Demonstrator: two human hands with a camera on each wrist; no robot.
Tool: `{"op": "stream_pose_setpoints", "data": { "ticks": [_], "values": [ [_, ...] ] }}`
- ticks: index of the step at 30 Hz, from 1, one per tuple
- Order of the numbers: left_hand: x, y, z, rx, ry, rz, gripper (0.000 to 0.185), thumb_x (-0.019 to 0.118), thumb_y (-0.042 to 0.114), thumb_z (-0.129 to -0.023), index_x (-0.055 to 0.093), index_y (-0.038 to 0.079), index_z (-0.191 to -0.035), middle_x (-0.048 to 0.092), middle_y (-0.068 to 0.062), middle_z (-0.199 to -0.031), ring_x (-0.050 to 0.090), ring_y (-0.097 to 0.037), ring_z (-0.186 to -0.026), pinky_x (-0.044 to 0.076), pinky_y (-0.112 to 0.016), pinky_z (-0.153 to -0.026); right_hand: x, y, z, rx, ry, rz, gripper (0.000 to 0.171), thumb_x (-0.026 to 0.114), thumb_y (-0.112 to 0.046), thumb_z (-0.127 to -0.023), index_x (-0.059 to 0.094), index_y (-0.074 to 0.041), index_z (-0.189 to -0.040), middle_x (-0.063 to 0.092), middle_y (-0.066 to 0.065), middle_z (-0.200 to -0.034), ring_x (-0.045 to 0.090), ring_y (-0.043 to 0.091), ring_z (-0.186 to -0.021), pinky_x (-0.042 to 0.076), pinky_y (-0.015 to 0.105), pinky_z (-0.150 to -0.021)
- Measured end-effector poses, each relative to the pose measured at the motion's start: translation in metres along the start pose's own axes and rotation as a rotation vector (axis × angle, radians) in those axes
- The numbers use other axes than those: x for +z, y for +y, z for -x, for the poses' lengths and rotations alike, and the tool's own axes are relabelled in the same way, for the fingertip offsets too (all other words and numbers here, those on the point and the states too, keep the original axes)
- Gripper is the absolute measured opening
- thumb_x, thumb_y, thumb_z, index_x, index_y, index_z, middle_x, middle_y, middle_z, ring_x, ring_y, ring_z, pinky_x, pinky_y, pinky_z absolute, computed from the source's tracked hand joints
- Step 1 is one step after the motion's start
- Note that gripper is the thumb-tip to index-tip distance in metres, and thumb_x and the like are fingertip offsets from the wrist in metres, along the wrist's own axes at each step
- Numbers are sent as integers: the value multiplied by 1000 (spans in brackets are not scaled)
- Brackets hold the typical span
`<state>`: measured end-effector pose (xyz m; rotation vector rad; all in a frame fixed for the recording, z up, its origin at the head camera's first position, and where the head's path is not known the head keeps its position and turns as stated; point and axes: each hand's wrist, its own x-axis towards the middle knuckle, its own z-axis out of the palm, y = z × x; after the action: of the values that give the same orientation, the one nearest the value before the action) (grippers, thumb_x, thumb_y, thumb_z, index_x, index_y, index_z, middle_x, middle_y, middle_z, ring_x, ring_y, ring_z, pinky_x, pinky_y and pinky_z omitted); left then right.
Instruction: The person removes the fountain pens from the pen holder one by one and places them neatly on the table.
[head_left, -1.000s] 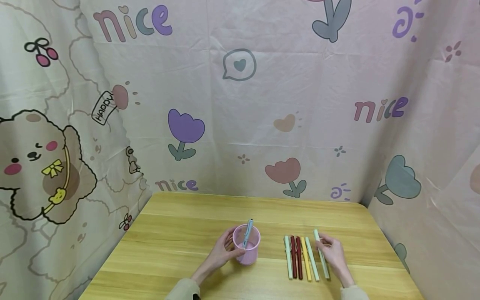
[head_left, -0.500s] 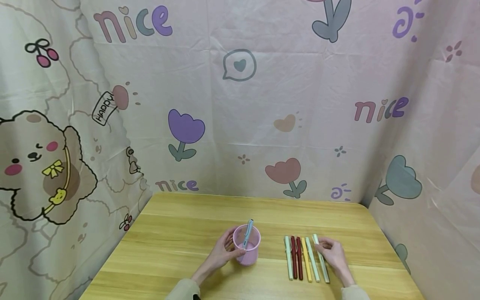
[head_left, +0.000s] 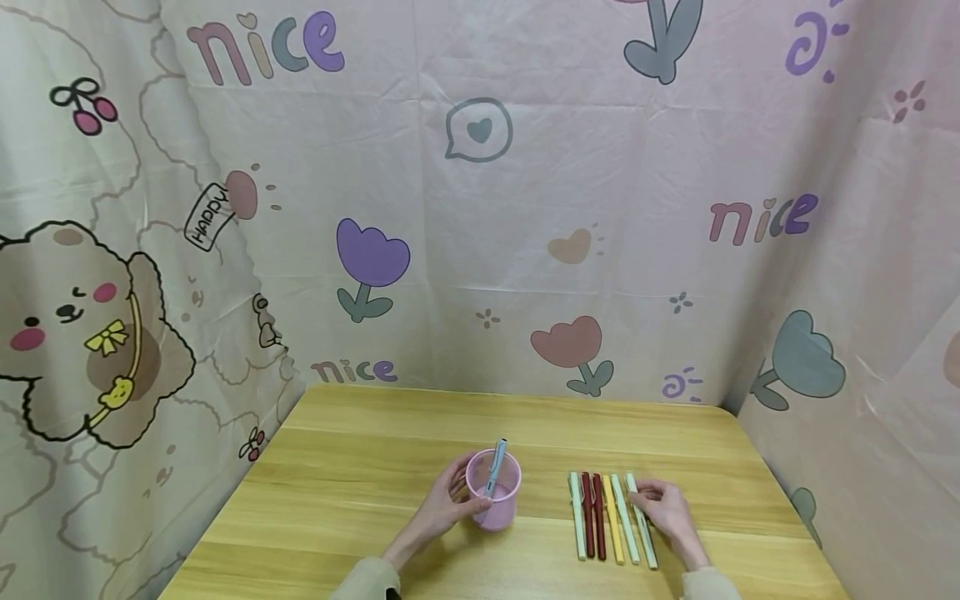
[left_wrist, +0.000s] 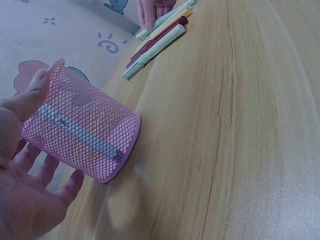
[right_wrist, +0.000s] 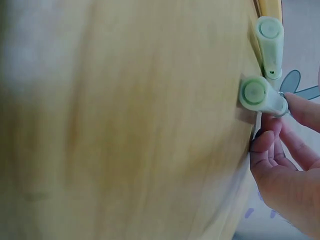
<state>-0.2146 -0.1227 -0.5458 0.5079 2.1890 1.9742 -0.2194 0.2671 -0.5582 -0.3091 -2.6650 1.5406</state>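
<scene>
A pink mesh cup (head_left: 492, 502) stands on the wooden table (head_left: 375, 467) with a blue pen (head_left: 496, 463) leaning in it. My left hand (head_left: 456, 500) grips the cup from the left; in the left wrist view the thumb (left_wrist: 37, 87) lies on the cup (left_wrist: 85, 135) near its rim, with the fingers below. To the right lies a row of several pens (head_left: 600, 517): pale green, dark red and yellow. My right hand (head_left: 651, 498) pinches the rightmost pale green pen (head_left: 643, 533). The right wrist view shows that pen's round end (right_wrist: 255, 93) beside the fingers (right_wrist: 287, 150).
Patterned cloth (head_left: 480, 208) walls in the table at the back and on both sides. The table's right edge (head_left: 780, 500) runs close to my right hand. Bare wood lies behind the cup and the pens.
The rightmost pale green pen lay apart and slanted; my right hand has drawn it left and nearer, into line with the row. The left hand and the cup have not moved.
</scene>
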Motion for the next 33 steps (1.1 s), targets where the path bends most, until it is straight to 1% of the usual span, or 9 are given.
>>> {"op": "stream_pose_setpoints", "data": {
  "ticks": [8,14,26,33],
  "values": [
    [0,1,1,12,-6,-15,83,77,15,-88,29,-3,-153,34,-34,-156,32,-56,-144,31,-68,-119,0,2,-3,-14,10,53,36,74,-8,-84,67,13,-113,72,14,-94,60,10,-81,49,17,-68],
    [1,2,1,-5,-1,-8,84,78,16,-88,30,-1,-154,33,-33,-157,31,-55,-145,30,-67,-120,0,1,-4,-27,6,83,35,75,-10,-84,68,13,-111,73,16,-94,61,11,-81,50,21,-69],
    [0,1,0,-7,-3,-11,84,78,16,-88,30,0,-154,35,-31,-157,31,-54,-146,29,-66,-121,0,-1,-3,-23,-6,121,36,75,-11,-83,68,12,-110,72,16,-93,61,13,-80,50,23,-68],
    [0,0,0,-2,-1,-9,84,78,15,-87,30,-1,-154,35,-32,-157,32,-54,-146,30,-66,-121,-1,-1,-4,-33,-14,153,34,75,-14,-85,69,9,-108,72,17,-95,65,20,-84,53,28,-69]
  ]
}}
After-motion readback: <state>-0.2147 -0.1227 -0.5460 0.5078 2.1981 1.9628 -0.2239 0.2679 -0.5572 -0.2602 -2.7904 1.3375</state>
